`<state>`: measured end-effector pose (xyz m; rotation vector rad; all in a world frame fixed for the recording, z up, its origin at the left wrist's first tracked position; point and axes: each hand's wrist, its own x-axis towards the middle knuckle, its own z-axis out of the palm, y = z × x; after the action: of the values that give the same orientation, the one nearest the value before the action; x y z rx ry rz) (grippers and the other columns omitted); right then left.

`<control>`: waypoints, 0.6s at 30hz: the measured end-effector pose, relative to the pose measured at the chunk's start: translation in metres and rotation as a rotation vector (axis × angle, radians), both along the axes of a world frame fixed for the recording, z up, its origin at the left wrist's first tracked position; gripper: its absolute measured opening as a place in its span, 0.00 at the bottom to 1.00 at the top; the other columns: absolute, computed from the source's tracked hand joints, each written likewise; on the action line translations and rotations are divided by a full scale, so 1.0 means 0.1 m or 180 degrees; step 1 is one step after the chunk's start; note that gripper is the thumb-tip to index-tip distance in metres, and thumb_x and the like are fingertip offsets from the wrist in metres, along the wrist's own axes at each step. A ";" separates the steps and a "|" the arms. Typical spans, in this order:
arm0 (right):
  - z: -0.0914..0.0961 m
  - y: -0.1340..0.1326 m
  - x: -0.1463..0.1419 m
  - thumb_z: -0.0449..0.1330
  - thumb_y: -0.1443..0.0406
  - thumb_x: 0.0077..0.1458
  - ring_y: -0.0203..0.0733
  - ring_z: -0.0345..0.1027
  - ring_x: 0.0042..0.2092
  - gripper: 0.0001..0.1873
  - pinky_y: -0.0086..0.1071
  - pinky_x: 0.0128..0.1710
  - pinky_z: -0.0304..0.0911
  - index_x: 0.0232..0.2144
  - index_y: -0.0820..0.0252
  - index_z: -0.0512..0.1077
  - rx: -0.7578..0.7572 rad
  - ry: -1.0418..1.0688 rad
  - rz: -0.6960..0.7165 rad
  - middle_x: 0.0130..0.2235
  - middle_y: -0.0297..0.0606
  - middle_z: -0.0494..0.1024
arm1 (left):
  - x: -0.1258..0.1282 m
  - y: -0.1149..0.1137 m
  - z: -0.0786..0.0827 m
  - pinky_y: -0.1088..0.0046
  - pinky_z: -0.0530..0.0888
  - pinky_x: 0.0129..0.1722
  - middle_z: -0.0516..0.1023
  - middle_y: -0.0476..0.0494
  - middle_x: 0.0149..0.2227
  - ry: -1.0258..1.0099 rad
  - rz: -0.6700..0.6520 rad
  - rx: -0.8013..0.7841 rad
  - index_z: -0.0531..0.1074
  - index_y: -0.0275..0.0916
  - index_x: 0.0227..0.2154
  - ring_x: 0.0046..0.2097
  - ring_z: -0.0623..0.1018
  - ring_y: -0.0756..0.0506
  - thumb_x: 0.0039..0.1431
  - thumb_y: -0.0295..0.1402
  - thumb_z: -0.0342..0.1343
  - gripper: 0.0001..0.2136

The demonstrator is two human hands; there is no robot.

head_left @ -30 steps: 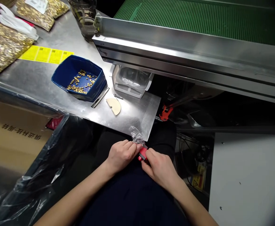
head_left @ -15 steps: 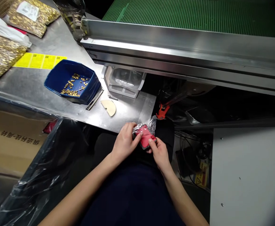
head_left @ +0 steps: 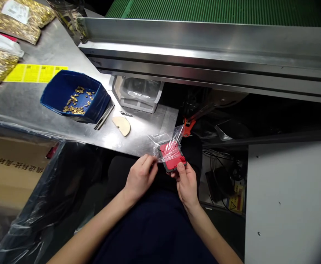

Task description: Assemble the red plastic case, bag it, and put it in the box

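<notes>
A red and black square plastic case [head_left: 171,157] is held by its lower right corner in my right hand [head_left: 187,181], thumb on top and fingers beneath. Clear plastic film [head_left: 163,141] covers its upper part and sticks out past its far edge. My left hand [head_left: 141,174] is closed at the film's left edge, thumb and fingers pinched on it beside the case. Both hands are over my lap, just in front of the metal table's [head_left: 146,141] edge.
On the table are a blue bin [head_left: 50,91] with small brass pieces, a cream half-round piece [head_left: 121,125], a pen-like tool [head_left: 104,116] and a grey bin [head_left: 138,104] with clear bags. Bags of brass parts [head_left: 19,22] lie far left. A metal rail [head_left: 193,55] borders the green conveyor [head_left: 204,13].
My left hand has moved off the case to its left, pulling at the film, which is spread wider. More of the case shows. The view has shifted slightly.
</notes>
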<state>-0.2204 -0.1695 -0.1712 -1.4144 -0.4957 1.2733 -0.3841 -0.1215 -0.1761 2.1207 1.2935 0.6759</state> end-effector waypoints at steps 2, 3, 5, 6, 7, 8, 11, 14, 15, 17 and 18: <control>0.03 0.01 -0.03 0.65 0.50 0.62 0.32 0.64 0.27 0.17 0.29 0.32 0.71 0.38 0.58 0.75 -0.0096 0.0539 -0.0111 0.30 0.30 0.74 | -0.02 0.03 -0.03 0.65 0.72 0.40 0.74 0.42 0.37 0.0108 0.0151 -0.0010 0.68 0.38 0.40 0.40 0.75 0.42 0.71 0.26 0.48 0.05; 0.04 0.02 -0.04 0.67 0.51 0.61 0.32 0.63 0.27 0.17 0.29 0.33 0.72 0.37 0.58 0.76 -0.0184 0.0800 -0.0187 0.29 0.30 0.74 | -0.02 0.05 -0.04 0.63 0.71 0.40 0.74 0.41 0.37 0.0153 0.0170 -0.0009 0.68 0.38 0.39 0.40 0.74 0.40 0.71 0.26 0.48 0.05; 0.03 0.04 -0.06 0.69 0.51 0.58 0.31 0.62 0.26 0.17 0.29 0.35 0.74 0.35 0.59 0.76 -0.0361 0.1212 -0.0359 0.27 0.28 0.72 | -0.01 0.07 -0.04 0.62 0.71 0.40 0.74 0.41 0.37 0.0195 0.0178 -0.0048 0.67 0.39 0.38 0.40 0.73 0.39 0.71 0.26 0.47 0.06; 0.02 0.04 -0.07 0.70 0.52 0.57 0.30 0.62 0.27 0.17 0.29 0.36 0.75 0.34 0.60 0.76 -0.0419 0.1331 -0.0423 0.27 0.28 0.72 | 0.00 0.07 -0.03 0.63 0.71 0.39 0.74 0.42 0.36 0.0181 0.0160 -0.0092 0.67 0.39 0.38 0.39 0.73 0.40 0.71 0.26 0.47 0.06; 0.01 0.05 -0.07 0.70 0.52 0.56 0.30 0.63 0.27 0.18 0.29 0.36 0.75 0.34 0.60 0.76 -0.0450 0.1390 -0.0458 0.27 0.28 0.71 | 0.01 0.07 -0.01 0.65 0.71 0.37 0.74 0.43 0.35 0.0141 0.0123 -0.0149 0.67 0.39 0.37 0.37 0.73 0.41 0.70 0.26 0.47 0.06; -0.01 0.05 -0.07 0.70 0.51 0.56 0.31 0.63 0.28 0.18 0.29 0.37 0.75 0.35 0.60 0.75 -0.0454 0.1389 -0.0456 0.27 0.28 0.72 | 0.01 0.06 0.01 0.67 0.70 0.35 0.73 0.46 0.33 0.0085 0.0061 -0.0218 0.66 0.40 0.37 0.35 0.73 0.43 0.70 0.25 0.48 0.06; -0.05 0.04 -0.06 0.66 0.49 0.60 0.33 0.65 0.30 0.19 0.30 0.37 0.73 0.39 0.58 0.74 -0.0330 0.0822 -0.0235 0.31 0.30 0.73 | 0.01 -0.01 0.10 0.71 0.71 0.32 0.73 0.49 0.31 -0.0184 -0.0311 -0.0339 0.67 0.41 0.38 0.32 0.73 0.47 0.68 0.25 0.50 0.05; -0.07 0.04 -0.04 0.59 0.47 0.65 0.35 0.66 0.29 0.20 0.29 0.34 0.68 0.36 0.57 0.72 -0.0287 -0.0351 0.0490 0.29 0.30 0.72 | 0.00 -0.08 0.15 0.69 0.71 0.35 0.74 0.48 0.32 -0.0503 -0.0628 -0.0141 0.69 0.41 0.37 0.34 0.74 0.46 0.67 0.24 0.49 0.06; -0.08 0.05 -0.03 0.59 0.47 0.65 0.35 0.66 0.28 0.20 0.29 0.33 0.66 0.35 0.57 0.71 -0.0310 -0.0632 0.0721 0.27 0.30 0.71 | -0.01 -0.10 0.16 0.68 0.70 0.35 0.73 0.47 0.32 -0.0584 -0.0529 -0.0155 0.69 0.41 0.36 0.34 0.73 0.45 0.66 0.24 0.49 0.06; -0.08 0.08 0.00 0.61 0.47 0.63 0.36 0.66 0.27 0.20 0.28 0.31 0.63 0.34 0.58 0.73 -0.0364 -0.0897 0.1017 0.26 0.31 0.73 | -0.02 -0.11 0.16 0.68 0.71 0.36 0.73 0.47 0.32 -0.0703 -0.0111 -0.0508 0.68 0.41 0.35 0.35 0.73 0.45 0.65 0.25 0.51 0.05; -0.08 0.09 0.01 0.62 0.47 0.62 0.36 0.67 0.28 0.20 0.28 0.30 0.63 0.34 0.58 0.74 -0.0377 -0.0943 0.1064 0.28 0.32 0.74 | -0.03 -0.10 0.16 0.68 0.71 0.37 0.73 0.47 0.34 -0.0760 0.0114 -0.0785 0.68 0.41 0.37 0.36 0.74 0.45 0.65 0.26 0.53 0.03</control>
<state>-0.2193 -0.1600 -0.1787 -1.6809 -0.8998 1.3783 -0.3867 -0.1313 -0.1598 1.7658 1.2176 0.7201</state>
